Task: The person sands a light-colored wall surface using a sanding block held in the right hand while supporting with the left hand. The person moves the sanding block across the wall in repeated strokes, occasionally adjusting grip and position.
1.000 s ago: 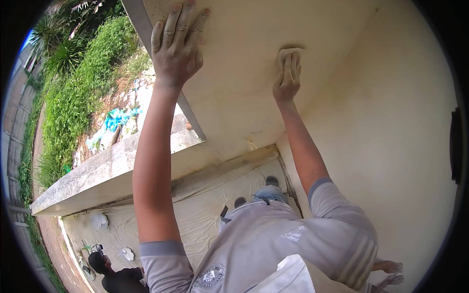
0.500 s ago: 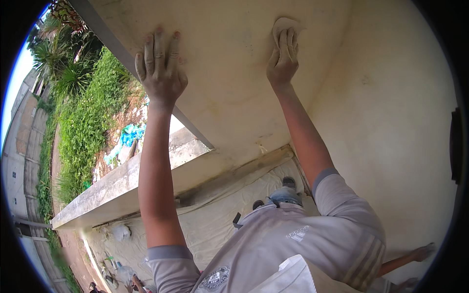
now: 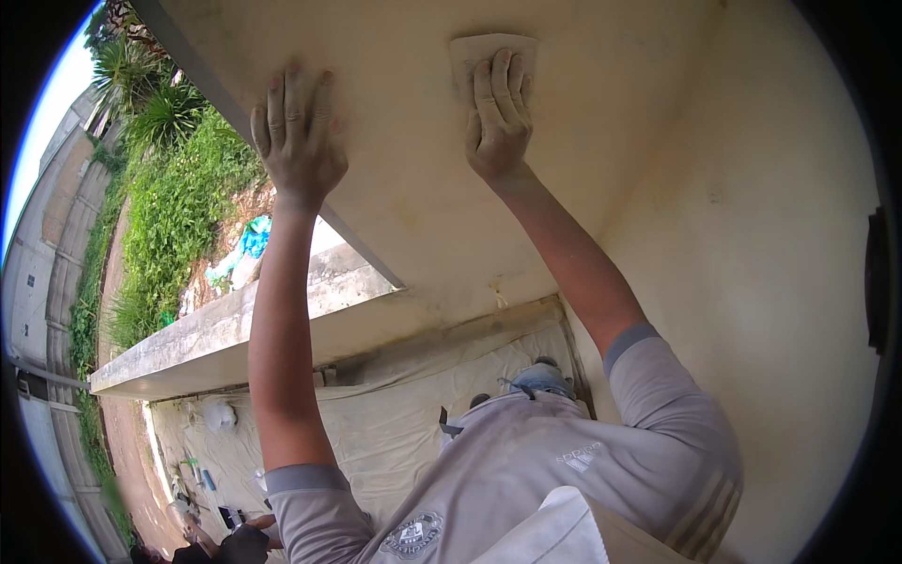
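Observation:
My right hand (image 3: 500, 117) presses a pale, flat sheet that looks like sandpaper (image 3: 467, 54) against the cream wall surface (image 3: 404, 141). Its fingers lie over the sheet, whose top edge shows above the fingertips. To the left, my left hand (image 3: 299, 141) rests flat on the same surface with fingers spread and nothing in it. Pale dust coats both hands. Both arms are stretched upward in the view.
A dark edge (image 3: 202, 70) bounds the surface on the left, with green plants (image 3: 183, 179) beyond. Below runs a concrete ledge (image 3: 216, 329). A cloth sheet (image 3: 376, 432) covers the floor. Another person (image 3: 246, 543) is at lower left, near small tools.
My right hand has slid left across the surface with the sheet, which now shows more of its face. The left hand stays flat on the surface. A person's arm at lower right has left view.

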Motion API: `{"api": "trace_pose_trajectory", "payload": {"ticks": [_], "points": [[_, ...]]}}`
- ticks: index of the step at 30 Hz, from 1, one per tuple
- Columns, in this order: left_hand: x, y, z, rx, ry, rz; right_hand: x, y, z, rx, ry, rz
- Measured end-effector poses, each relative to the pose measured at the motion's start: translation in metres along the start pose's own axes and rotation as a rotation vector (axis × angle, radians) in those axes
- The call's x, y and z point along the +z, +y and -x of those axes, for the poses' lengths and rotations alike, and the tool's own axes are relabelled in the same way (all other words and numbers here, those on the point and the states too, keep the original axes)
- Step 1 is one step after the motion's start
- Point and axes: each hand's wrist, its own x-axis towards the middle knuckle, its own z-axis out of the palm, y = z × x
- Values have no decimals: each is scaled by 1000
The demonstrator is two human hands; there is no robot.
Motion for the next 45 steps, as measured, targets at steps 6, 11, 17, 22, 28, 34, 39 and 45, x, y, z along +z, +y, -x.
{"api": "trace_pose_trajectory", "payload": {"ticks": [6, 11, 17, 22, 28, 34, 39, 45], "points": [[-6, 0, 10, -21, -72, 9, -37, 53, 66, -316, -304, 37], [-4, 9, 7, -55, -115, -83, -15, 62, -61, -187, -29, 28], [-20, 40, -16, -154, -129, -24, -31, 39, 36, -360, -434, -273], [14, 110, -55, -291, 22, 41, -117, 87, 182, -130, -808, -449], [69, 280, -53, -120, -171, 128, -221, 48, 315, 535, -1146, -536], [79, 290, -15, 335, -201, 65, -283, 66, 359, 819, -1197, -452], [30, 154, -3, -443, -117, -90, -294, 100, 390, 894, -1182, -287], [13, 171, 32, -1086, -94, 86, -300, 108, 410, 1016, -1122, -276]]}}
